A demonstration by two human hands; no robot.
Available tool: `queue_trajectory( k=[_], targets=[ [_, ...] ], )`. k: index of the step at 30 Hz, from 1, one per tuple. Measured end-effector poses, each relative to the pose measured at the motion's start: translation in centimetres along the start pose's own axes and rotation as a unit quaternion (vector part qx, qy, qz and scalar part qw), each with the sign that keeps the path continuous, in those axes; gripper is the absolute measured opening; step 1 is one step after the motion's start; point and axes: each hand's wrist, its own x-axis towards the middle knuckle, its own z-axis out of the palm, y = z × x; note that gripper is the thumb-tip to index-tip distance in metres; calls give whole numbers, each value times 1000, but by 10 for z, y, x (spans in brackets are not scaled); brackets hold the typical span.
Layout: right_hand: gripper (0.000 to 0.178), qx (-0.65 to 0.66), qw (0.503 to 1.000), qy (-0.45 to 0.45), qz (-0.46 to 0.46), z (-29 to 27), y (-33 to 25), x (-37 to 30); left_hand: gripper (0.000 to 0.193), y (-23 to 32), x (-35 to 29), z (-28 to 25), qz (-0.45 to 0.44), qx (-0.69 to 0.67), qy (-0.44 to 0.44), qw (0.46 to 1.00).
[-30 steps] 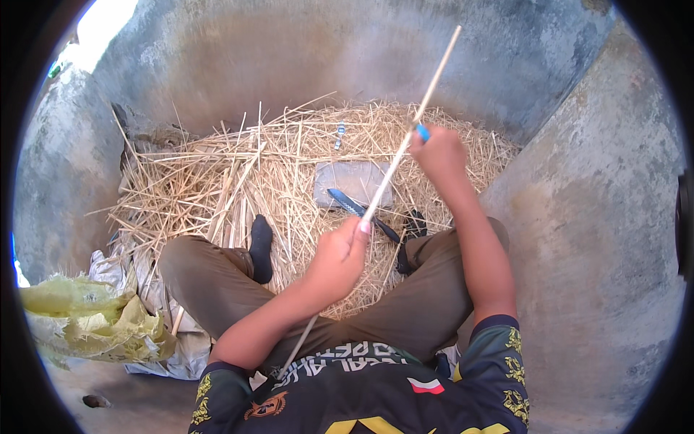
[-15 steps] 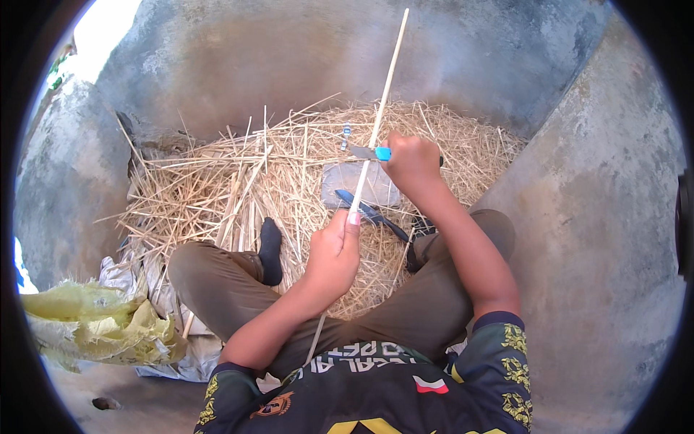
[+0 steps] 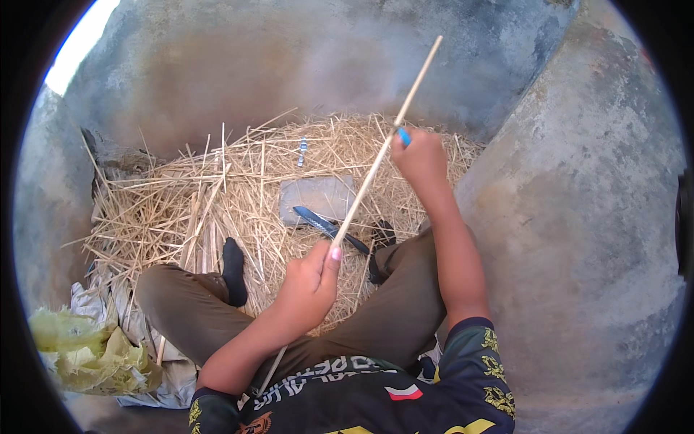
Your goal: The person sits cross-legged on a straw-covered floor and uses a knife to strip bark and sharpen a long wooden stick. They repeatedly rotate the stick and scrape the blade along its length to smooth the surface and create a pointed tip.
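A long, thin pale stick point(image 3: 376, 170), looking like bamboo or wood, slants from near my lap up to the right. My left hand point(image 3: 311, 286) is closed around its lower part, thumb along it. The stick's lower end comes out below my left forearm. Farther up, my right hand point(image 3: 421, 163) is a fist around a small knife point(image 3: 403, 136), of which mainly the blue part shows. The knife is at the stick's upper part; its blade is barely visible. A larger dark-bladed knife point(image 3: 316, 220) lies partly on a flat grey block point(image 3: 295, 191), its handle passing beneath the stick.
Straw-like strips and shavings point(image 3: 159, 210) cover the floor between my crossed legs and the concrete wall point(image 3: 238, 72). A small blue-and-white object point(image 3: 301, 152) lies on them. A torn yellowish sack point(image 3: 94, 354) is at the left. Another wall point(image 3: 564, 217) stands close on my right.
My right hand with the knife has moved up along the stick, away from my left hand. The stick leans more to the right. The whole view has shifted a little.
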Motion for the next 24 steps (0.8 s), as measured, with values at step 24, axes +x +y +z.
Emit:
queue_trajectory(
  k=[24],
  targets=[
    [25, 88, 962, 95, 240, -6, 74, 61, 20, -4, -44, 24, 11, 83, -87, 993]
  ],
)
